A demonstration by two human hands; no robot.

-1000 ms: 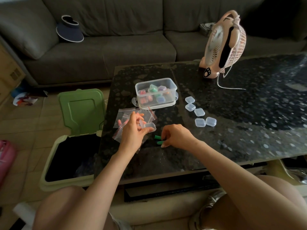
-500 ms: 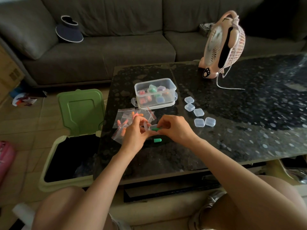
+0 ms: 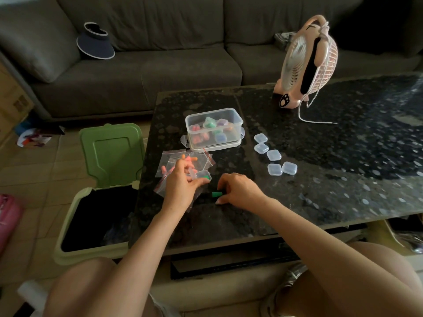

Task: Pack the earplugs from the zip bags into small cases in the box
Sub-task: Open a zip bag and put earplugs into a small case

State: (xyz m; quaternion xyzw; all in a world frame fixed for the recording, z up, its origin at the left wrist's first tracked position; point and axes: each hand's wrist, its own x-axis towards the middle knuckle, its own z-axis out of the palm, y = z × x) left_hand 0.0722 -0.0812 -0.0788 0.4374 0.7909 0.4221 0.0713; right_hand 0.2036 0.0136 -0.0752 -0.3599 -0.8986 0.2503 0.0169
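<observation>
Dark speckled table (image 3: 320,168) before a grey sofa (image 3: 160,72). Just in front of the clear rectangular plastic box (image 3: 238,131), the left hand (image 3: 180,186) pinched a small clear open case (image 3: 201,174) containing one green earplug (image 3: 207,177). The right hand (image 3: 240,191) curled its fingers round a loose green foam earplug (image 3: 216,194) on the table. This one should be laid lengthwise beside the other, so the lid can close.

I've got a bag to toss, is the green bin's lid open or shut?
Open: the green lid stands tipped back, baring the dark inside of the bin.

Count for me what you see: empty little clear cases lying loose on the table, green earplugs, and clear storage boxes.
Empty small clear plastic cases loose on table: 5
Green foam earplugs: 2
Clear rectangular plastic box: 1
Total: 8
</observation>
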